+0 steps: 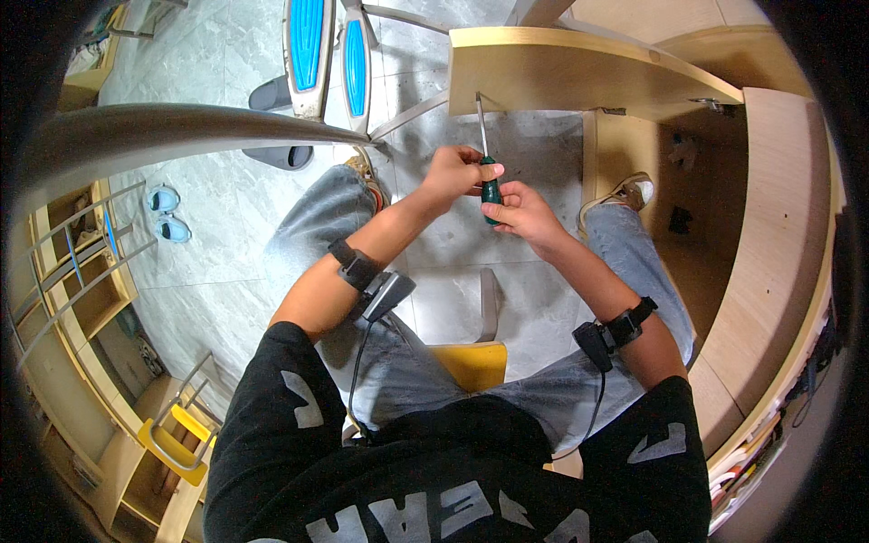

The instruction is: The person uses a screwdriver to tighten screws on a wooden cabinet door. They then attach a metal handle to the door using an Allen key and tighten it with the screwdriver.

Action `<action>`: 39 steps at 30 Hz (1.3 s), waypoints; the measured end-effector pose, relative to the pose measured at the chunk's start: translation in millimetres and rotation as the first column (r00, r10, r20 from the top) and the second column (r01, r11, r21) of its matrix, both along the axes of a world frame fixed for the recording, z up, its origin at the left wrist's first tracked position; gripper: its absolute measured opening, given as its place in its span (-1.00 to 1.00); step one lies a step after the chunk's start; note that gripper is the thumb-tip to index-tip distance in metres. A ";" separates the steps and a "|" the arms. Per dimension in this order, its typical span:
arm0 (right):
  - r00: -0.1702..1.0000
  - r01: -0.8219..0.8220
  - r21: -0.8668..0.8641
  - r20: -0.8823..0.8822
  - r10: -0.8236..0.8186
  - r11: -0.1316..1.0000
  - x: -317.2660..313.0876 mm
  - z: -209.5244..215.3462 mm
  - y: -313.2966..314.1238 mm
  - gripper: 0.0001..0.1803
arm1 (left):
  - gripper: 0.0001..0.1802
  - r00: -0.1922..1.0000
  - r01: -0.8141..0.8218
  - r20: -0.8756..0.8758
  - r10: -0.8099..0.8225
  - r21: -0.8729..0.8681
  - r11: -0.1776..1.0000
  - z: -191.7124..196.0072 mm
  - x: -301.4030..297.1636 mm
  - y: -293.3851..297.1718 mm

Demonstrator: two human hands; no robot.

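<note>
Both my hands are closed around a screwdriver (491, 192) with a dark green handle. The fingers of my left hand (460, 174) pinch the handle near its front end. My right hand (527, 217) grips the butt end, thumb and fingers around it. The thin metal shaft points away from me, its tip at the inner face of a light wooden cabinet door (579, 77). Whether the tip sits in a screw or hole is too small to tell. The door stands swung out from the cabinet (625, 154), with a metal hinge (711, 104) at its right end.
I sit on a yellow seat (480, 364), legs apart, right foot beside the cabinet opening. Metal ladder steps with blue treads (308, 45) and a grey rail (208, 125) stand ahead left. Dark slippers (279, 157) and light blue shoes (168, 214) lie on the tiled floor.
</note>
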State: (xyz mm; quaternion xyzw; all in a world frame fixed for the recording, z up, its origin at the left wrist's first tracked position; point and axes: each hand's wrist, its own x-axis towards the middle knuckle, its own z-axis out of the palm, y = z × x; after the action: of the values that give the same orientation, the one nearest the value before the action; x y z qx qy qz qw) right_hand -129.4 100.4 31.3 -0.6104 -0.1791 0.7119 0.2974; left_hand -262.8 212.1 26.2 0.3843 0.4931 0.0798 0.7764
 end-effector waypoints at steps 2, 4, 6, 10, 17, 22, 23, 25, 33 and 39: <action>0.999 -0.017 -0.005 -0.042 0.016 1.000 0.5 -0.1 0.2 -0.64 | -0.57 1.000 -0.008 0.000 0.008 0.007 1.000 0.8 0.0 0.5; 0.998 -0.010 -0.022 -0.062 0.009 1.000 0.5 -0.2 0.1 -0.64 | -0.59 1.000 -0.014 -0.016 0.014 0.029 0.999 0.6 -0.1 0.1; 0.997 -0.011 -0.029 -0.072 0.009 1.000 0.3 -0.2 0.0 -0.64 | -0.62 1.000 -0.003 -0.028 0.003 0.033 0.999 -0.2 -0.1 0.1; 0.995 0.006 -0.035 -0.101 -0.010 0.999 1.3 -0.3 0.4 -0.69 | -0.65 1.000 -0.013 0.002 0.013 0.008 1.000 -2.4 -0.8 -0.1; 0.964 0.091 -0.093 -0.243 -0.111 0.992 7.4 -2.0 2.8 -0.70 | -0.65 0.996 -0.016 0.090 0.016 -0.001 1.000 -8.2 -2.5 -1.8; 0.961 0.073 -0.075 -0.262 -0.090 0.995 7.4 -2.7 1.9 -0.67 | -0.65 0.988 -0.024 0.151 0.026 -0.017 1.000 -7.2 -2.8 -2.7; 0.964 0.066 -0.072 -0.254 -0.083 0.995 6.6 -2.7 1.6 -0.66 | -0.64 0.990 -0.023 0.140 0.025 -0.018 1.000 -6.5 -2.3 -2.7; 0.972 0.075 -0.041 -0.221 -0.082 0.996 4.6 -2.2 0.3 -0.67 | -0.62 0.992 -0.024 0.121 0.027 -0.023 0.999 -5.5 -0.9 -2.3; 0.981 0.168 -0.028 -0.098 -0.170 0.985 -3.9 1.0 -1.8 -0.67 | -0.58 0.996 0.084 0.015 -0.084 0.053 0.995 -9.9 1.3 -3.0; 0.986 0.165 0.008 0.032 -0.165 0.986 -8.3 3.8 -2.0 -0.64 | -0.55 0.999 0.031 -0.015 -0.030 0.082 0.996 -13.6 3.0 -5.5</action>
State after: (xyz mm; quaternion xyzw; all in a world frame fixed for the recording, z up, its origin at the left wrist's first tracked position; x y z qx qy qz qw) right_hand -137.7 98.5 35.1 -0.6338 -0.1347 0.6745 0.3539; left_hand -259.8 206.5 12.6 0.4239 0.4887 0.0855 0.7577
